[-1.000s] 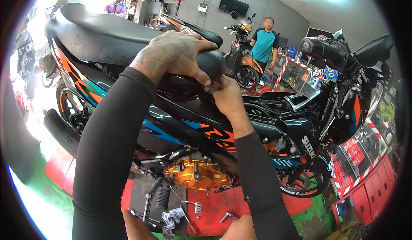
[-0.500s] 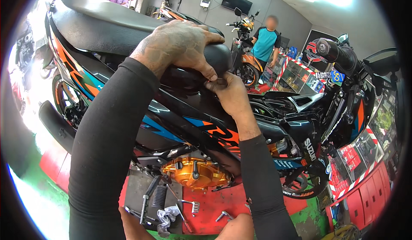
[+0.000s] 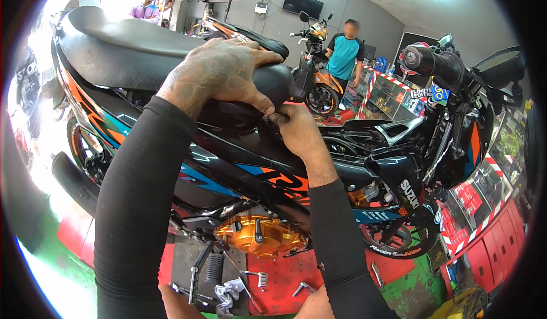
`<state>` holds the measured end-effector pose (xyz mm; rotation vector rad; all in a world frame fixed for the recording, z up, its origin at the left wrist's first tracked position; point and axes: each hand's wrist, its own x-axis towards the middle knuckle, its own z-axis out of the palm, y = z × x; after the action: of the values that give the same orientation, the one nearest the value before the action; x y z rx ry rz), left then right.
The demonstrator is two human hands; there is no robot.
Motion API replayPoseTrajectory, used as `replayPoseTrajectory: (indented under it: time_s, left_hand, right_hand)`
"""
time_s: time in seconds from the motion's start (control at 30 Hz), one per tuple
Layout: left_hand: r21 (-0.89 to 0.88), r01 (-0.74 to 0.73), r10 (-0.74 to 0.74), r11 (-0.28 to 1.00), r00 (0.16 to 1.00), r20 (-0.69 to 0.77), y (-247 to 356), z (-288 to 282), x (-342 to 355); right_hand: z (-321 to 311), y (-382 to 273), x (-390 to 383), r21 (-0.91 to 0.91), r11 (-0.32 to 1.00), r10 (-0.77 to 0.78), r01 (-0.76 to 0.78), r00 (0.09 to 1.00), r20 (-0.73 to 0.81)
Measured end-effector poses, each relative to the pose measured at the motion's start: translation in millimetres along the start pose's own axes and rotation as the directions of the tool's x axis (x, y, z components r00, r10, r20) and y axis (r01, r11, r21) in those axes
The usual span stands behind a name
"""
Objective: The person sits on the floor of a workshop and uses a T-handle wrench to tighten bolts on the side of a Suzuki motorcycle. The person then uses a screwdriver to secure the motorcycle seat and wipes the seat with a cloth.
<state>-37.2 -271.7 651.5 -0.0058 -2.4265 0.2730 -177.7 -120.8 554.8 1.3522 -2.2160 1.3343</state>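
Across the front of a black motorcycle seat [image 3: 128, 54] lies my left hand [image 3: 219, 74], its fingers over the top and its thumb bent down the near side, gripping it. My right hand [image 3: 299, 131] is closed just below the seat's nose, beside my left thumb. Its thumb and fingers are pinched together; whatever they hold is hidden. The motorcycle's dark side panel [image 3: 228, 173] carries orange and blue graphics and runs beneath both hands. Lower down is a gold engine cover [image 3: 268, 236].
Below the engine are a coil spring [image 3: 215, 269], a grey rag [image 3: 229, 296], a foot pedal [image 3: 261, 279] and a wrench [image 3: 378, 274]. The handlebar grip [image 3: 421, 59] rises at right. A person in a blue shirt [image 3: 346, 57] stands by a glass display case [image 3: 387, 94] behind another motorcycle.
The view has shifted slightly, so the motorcycle and my hands sit a little further left. Both hands keep nearly the same hold at the seat's front. A second person shows at upper left.
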Motion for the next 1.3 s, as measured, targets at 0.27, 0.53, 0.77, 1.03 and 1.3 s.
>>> replayPoseTrajectory:
  time_s: [0.27,0.53,0.77,1.03,1.3]
  left_hand:
    - [-0.024,-0.012,0.012,1.0,0.999,-0.037,2,2,0]
    - [-0.036,0.001,-0.002,0.999,1.0,-0.024,8,-3,0]
    - [-0.05,0.015,-0.013,0.999,1.0,0.028,11,-8,-1]
    - [-0.002,0.002,-0.002,1.0,0.999,0.034,7,-5,2]
    - [-0.035,0.003,0.0,0.999,0.997,0.082,11,-11,5]
  right_hand:
    - [9,14,1,-0.071,0.981,-0.189,0.179,0.963,-0.192]
    - [5,30,12,0.304,0.953,0.018,-0.006,0.999,-0.038]
    - [-4,6,6,0.195,0.972,0.125,-0.13,0.991,0.036]
    - [12,27,11,0.078,0.997,-0.009,0.014,0.999,-0.054]
    - [12,29,12,0.2,0.979,-0.022,0.033,0.998,-0.057]
